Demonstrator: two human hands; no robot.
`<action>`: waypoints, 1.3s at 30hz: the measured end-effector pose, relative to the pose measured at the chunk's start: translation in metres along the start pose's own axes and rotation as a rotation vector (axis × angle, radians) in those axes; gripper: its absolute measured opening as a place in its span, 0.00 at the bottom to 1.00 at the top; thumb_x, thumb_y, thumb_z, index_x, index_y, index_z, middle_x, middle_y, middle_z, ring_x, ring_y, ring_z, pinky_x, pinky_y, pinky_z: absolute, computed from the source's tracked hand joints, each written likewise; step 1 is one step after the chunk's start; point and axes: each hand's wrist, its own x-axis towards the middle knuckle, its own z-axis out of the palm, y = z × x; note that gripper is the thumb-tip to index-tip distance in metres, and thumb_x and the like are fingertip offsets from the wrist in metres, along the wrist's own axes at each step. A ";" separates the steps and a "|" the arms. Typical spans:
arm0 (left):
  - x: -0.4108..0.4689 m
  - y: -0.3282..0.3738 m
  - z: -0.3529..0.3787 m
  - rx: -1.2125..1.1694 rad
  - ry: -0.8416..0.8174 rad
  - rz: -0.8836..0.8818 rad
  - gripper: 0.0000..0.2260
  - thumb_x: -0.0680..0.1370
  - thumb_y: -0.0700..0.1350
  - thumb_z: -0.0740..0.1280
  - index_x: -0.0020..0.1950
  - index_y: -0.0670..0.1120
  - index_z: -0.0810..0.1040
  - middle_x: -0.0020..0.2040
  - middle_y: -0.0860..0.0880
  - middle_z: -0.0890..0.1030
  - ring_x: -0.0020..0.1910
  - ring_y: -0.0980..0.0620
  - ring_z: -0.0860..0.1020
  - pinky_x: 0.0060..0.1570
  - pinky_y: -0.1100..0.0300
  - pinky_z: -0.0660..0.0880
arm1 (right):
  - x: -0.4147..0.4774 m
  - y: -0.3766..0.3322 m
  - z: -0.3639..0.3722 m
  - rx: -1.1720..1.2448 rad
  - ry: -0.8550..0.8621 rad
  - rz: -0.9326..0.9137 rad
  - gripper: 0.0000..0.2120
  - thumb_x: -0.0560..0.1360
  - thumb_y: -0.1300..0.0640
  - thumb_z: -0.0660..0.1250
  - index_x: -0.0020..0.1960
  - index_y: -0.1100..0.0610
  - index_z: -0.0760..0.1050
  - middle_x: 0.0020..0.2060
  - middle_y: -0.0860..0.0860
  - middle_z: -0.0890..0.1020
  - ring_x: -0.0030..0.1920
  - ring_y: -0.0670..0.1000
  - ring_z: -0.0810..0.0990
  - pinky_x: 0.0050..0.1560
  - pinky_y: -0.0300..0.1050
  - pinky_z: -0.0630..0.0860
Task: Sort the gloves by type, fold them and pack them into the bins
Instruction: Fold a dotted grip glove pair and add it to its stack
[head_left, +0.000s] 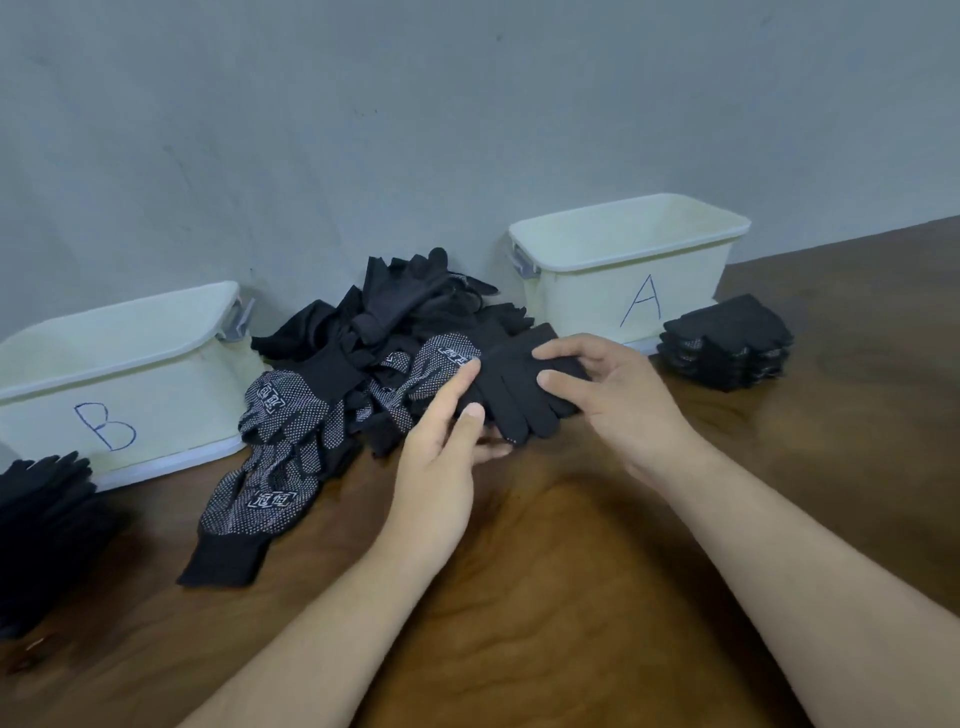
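Where the brown wood-grain table (571, 597) meets the grey wall (467, 104), we hold a plain black knit glove (519, 395).
We pinch it with left hand (441, 457) and right hand (628, 405), just beside the tangled pile (374, 332) of dotted gloves; cream plastic bin B (182, 395) and bin A (587, 301) flank it.

Black gloves (519, 395) — some white-dotted (275, 410) — cream bins (623, 291).
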 end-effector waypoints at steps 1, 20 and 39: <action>0.006 -0.002 0.016 -0.024 0.007 0.004 0.18 0.88 0.41 0.60 0.77 0.53 0.75 0.63 0.49 0.85 0.55 0.49 0.85 0.58 0.43 0.83 | 0.004 0.000 -0.013 -0.023 0.041 -0.012 0.12 0.78 0.64 0.75 0.53 0.48 0.88 0.53 0.45 0.89 0.57 0.47 0.87 0.66 0.55 0.82; 0.115 -0.024 0.224 0.333 -0.150 0.321 0.23 0.89 0.55 0.46 0.73 0.59 0.77 0.64 0.65 0.77 0.70 0.62 0.69 0.77 0.53 0.65 | 0.070 0.002 -0.206 0.030 0.535 0.077 0.10 0.81 0.60 0.70 0.53 0.50 0.89 0.53 0.50 0.89 0.56 0.51 0.87 0.63 0.57 0.83; 0.120 -0.044 0.225 0.453 -0.179 0.328 0.22 0.89 0.53 0.47 0.71 0.55 0.79 0.68 0.58 0.80 0.69 0.61 0.67 0.77 0.53 0.63 | 0.067 0.014 -0.208 -0.318 0.522 0.147 0.11 0.83 0.55 0.67 0.59 0.47 0.87 0.52 0.43 0.87 0.56 0.47 0.85 0.61 0.49 0.83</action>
